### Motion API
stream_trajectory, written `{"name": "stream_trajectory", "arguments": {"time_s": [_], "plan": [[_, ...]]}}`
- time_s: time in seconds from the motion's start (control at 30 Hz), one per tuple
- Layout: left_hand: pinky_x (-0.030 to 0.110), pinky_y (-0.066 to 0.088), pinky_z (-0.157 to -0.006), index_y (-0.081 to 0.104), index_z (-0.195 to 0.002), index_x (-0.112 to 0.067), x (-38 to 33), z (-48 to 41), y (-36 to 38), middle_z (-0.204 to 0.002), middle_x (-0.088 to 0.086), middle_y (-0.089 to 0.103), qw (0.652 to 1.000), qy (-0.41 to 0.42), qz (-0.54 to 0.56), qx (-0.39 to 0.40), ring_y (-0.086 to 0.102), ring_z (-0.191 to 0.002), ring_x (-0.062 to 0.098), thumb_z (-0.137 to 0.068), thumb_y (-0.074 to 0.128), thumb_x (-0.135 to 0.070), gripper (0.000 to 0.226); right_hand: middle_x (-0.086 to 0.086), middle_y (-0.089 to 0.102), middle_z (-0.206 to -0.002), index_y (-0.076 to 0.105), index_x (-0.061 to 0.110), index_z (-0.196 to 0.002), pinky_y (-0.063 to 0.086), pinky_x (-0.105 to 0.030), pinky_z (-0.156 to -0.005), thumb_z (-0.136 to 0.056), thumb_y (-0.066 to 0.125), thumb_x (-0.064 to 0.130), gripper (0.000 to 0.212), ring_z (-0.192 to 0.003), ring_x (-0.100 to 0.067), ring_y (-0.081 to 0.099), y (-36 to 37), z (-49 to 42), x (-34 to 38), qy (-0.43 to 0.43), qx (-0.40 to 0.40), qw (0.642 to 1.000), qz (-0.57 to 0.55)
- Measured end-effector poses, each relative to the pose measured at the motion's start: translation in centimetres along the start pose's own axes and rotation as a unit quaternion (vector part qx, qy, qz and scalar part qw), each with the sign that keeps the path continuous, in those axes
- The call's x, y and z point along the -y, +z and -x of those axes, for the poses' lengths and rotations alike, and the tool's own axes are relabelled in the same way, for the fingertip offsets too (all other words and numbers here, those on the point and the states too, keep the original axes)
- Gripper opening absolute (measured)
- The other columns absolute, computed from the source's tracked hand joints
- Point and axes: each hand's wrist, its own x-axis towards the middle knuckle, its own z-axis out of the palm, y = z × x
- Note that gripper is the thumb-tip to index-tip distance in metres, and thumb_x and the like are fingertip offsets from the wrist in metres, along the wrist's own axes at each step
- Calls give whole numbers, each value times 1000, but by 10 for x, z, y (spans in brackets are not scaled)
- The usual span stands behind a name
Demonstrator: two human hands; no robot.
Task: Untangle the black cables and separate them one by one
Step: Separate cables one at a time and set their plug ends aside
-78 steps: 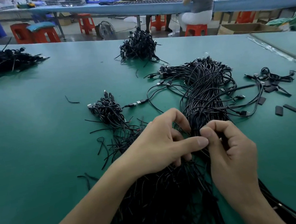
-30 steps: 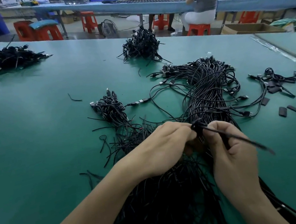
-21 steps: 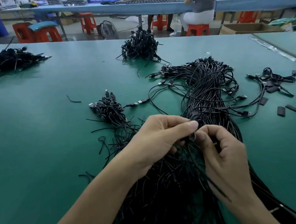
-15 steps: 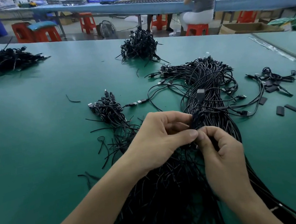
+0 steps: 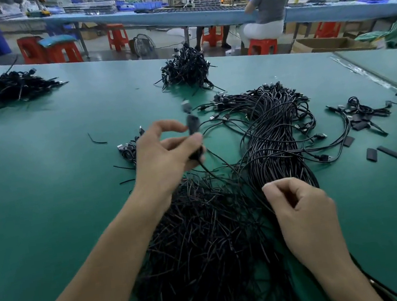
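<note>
Whereas both hands were pinched together a moment ago, the right hand (image 5: 301, 210) now curls over the tangled black cables (image 5: 204, 238) on the table (image 5: 47, 195), its grip unclear, while the left hand (image 5: 165, 154), farther out, pinches a single cable (image 5: 193, 129) lifted away, likely nearly separated.

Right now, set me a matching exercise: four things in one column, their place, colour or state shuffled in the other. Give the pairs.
1. left hand
2. stool
3. strips
4. pile

A. orange
B. right side of the table
C. table's far left
D. gripping a cable

Pairs: 1-D, 2-A, 3-B, 4-C
</note>
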Motion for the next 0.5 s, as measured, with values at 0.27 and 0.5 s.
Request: {"name": "stream_trajectory", "arguments": {"time_s": [0.27, 0.5], "plan": [[33, 60, -73, 66, -87, -22, 31, -57, -42, -91, 2, 68, 958, 16, -191, -215, 68, -76, 15, -83, 80, -9, 20, 9, 58, -112, 63, 27, -123, 41, -25, -85, -97, 54, 37, 30, -102, -12, 49, 10, 6, 2, -41, 70, 958, 275], [4, 44, -64, 68, -83, -31, 50, -61, -38, -76, -19, 65, 932, 35, -307, -189, 59, -66, -9, -88, 75, -18, 15, 4, 55, -112, 61, 25, -117, 47, -32, -84, -101, 42, 41, 29, -100, -17, 55, 17, -11, 22, -9, 137, 930, 341]]}}
